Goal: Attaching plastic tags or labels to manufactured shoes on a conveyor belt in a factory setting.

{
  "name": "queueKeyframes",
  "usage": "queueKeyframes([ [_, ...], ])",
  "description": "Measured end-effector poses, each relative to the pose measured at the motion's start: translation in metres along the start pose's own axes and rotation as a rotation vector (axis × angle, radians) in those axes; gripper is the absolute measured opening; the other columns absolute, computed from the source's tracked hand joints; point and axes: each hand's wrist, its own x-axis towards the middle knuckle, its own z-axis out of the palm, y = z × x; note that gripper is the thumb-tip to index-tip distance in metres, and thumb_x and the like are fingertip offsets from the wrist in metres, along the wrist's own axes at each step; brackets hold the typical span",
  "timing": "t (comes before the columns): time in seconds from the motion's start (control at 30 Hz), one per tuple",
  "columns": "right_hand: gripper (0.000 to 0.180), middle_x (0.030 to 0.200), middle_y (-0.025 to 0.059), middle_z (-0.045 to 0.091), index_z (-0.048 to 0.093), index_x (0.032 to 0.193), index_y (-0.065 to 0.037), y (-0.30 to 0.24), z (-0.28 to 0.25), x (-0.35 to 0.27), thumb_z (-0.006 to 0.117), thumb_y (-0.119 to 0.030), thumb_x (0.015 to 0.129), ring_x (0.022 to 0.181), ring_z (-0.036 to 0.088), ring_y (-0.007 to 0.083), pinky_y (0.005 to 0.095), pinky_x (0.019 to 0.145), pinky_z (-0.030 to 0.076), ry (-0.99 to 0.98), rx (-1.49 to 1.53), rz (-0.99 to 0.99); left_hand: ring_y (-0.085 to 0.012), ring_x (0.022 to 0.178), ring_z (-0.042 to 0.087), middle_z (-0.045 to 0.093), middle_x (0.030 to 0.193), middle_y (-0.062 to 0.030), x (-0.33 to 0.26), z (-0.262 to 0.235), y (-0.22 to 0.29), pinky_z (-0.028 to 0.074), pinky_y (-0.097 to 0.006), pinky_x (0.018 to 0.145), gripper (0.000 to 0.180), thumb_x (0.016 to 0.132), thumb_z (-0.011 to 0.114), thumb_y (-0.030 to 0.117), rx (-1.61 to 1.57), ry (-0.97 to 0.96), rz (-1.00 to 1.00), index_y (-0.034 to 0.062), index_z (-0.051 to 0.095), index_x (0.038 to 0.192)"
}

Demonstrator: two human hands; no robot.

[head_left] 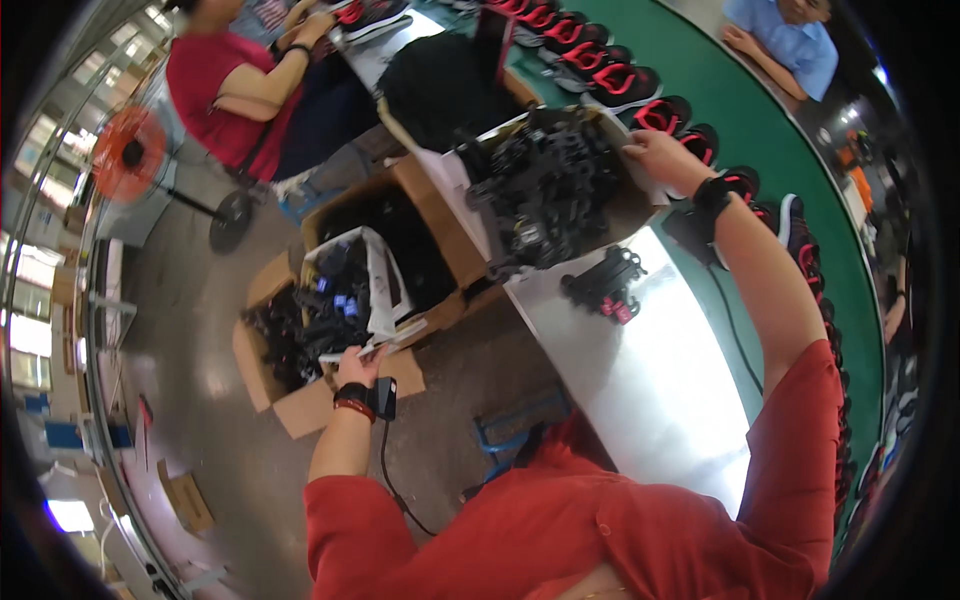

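Observation:
My left hand (pixel 357 366) reaches down to the floor and grips the rim of a white plastic bag (pixel 378 285) full of small black parts, which sits in an open cardboard box (pixel 300 405). My right hand (pixel 660 155) stretches forward and holds the edge of a box of black parts (pixel 545 185) on the shiny metal table (pixel 640 380). A small bunch of black and red parts (pixel 605 285) lies loose on the table just behind that box.
A green conveyor (pixel 790 150) carries a row of black and red shoes (pixel 610 75) along the table's far side. A person in a red shirt (pixel 225 90) and a person in a blue shirt (pixel 785 40) work nearby. An orange fan (pixel 130 150) stands at the left.

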Motion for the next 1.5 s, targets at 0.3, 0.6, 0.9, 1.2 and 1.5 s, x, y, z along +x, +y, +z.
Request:
queueKeyframes([
  [0.3, 0.05, 0.106, 0.0316, 0.062, 0.055, 0.112, 0.009, -0.037, -0.005, -0.018, 0.059, -0.035, 0.091, 0.104, 0.06, 0.0429, 0.0454, 0.088, 0.047, 0.064, 0.13, 0.244, -0.0393, 0.101, 0.056, 0.053, 0.105, -0.0261, 0.02, 0.032, -0.041, 0.056, -0.056, 0.088, 0.03, 0.088, 0.05, 0.016, 0.288, 0.014, 0.138, -0.0081, 0.045, 0.106],
  [0.6, 0.04, 0.105, 0.0232, 0.067, 0.062, 0.119, -0.003, -0.043, 0.021, -0.03, 0.05, -0.002, 0.081, 0.099, 0.064, 0.0382, 0.0418, 0.086, 0.049, 0.284, 0.426, 0.203, -0.0232, 0.086, 0.07, 0.068, 0.087, -0.0156, 0.01, 0.021, -0.02, 0.055, -0.032, 0.075, 0.034, 0.082, 0.076, 0.011, 1.506, -0.256, 0.684, -0.0055, 0.049, 0.094],
  [0.9, 0.03, 0.095, 0.0253, 0.066, 0.066, 0.103, -0.001, -0.031, 0.041, -0.001, 0.054, -0.002, 0.075, 0.094, 0.063, 0.0429, 0.0479, 0.085, 0.049, 0.506, 0.165, 0.135, -0.0419, 0.108, 0.056, 0.056, 0.11, -0.029, 0.041, 0.023, -0.024, 0.055, -0.052, 0.092, 0.036, 0.086, 0.048, 0.019, 0.591, -0.102, 0.243, -0.0098, 0.048, 0.108],
  [1.2, 0.04, 0.108, 0.0133, 0.059, 0.055, 0.124, -0.007, -0.086, 0.052, -0.047, 0.062, -0.018, 0.085, 0.107, 0.052, 0.0333, 0.0453, 0.091, 0.04, 0.756, 0.141, -0.015, -0.0386, 0.128, 0.04, 0.037, 0.138, -0.0245, 0.002, 0.038, -0.018, 0.046, -0.056, 0.1, 0.086, 0.079, 0.071, 0.049, 0.224, 0.151, -0.035, -0.0096, 0.035, 0.131],
  [1.5, 0.054, 0.113, 0.0155, 0.058, 0.057, 0.121, -0.003, -0.149, 0.029, -0.073, 0.072, -0.037, 0.082, 0.108, 0.053, 0.0337, 0.0439, 0.093, 0.042, 0.563, 0.201, -0.281, -0.0354, 0.123, 0.047, 0.046, 0.127, -0.0227, 0.012, 0.028, -0.019, 0.046, -0.055, 0.099, 0.059, 0.086, 0.065, 0.035, 0.475, -0.052, 0.072, -0.0056, 0.041, 0.121],
])
